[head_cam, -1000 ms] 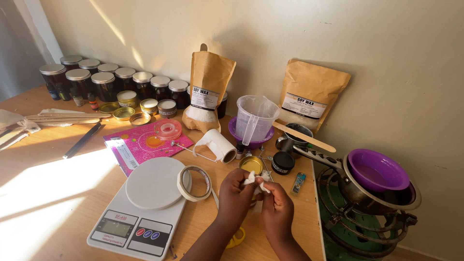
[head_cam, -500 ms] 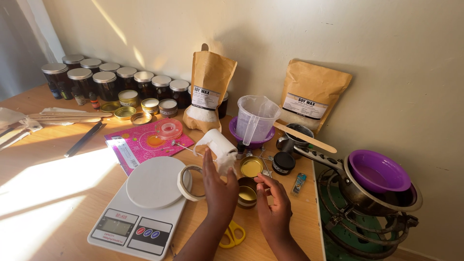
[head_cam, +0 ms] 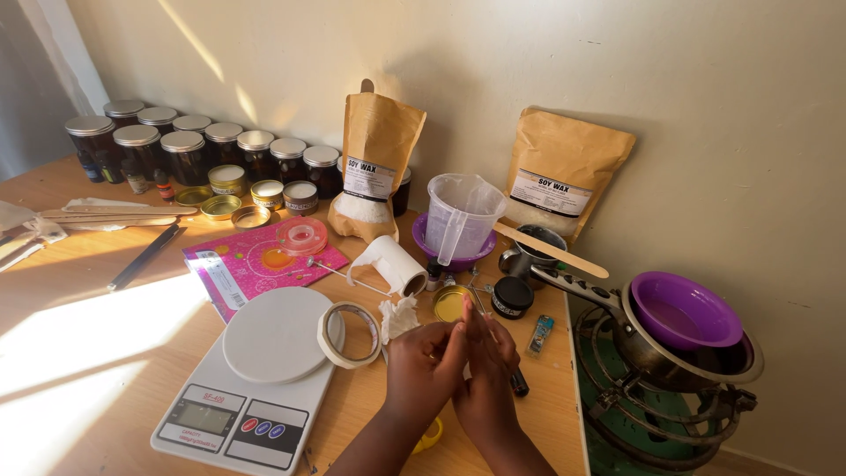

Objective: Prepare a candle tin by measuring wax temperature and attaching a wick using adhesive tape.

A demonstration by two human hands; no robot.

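Hands meet at lower centre of the frame — your left hand [head_cam: 425,366] and right hand [head_cam: 484,370] press fingertips together on something too small to identify, just below the small gold tin [head_cam: 451,304], right of the tape roll [head_cam: 350,334].

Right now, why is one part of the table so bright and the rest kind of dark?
In the head view, sunlight falls in slanted bands across the left of the wooden table, nearly washing it out, and streaks the wall. The left hand and right hand sit in shade and look dark. The jars and kitchen scale stay sharp; straight edges bend slightly near the corners.
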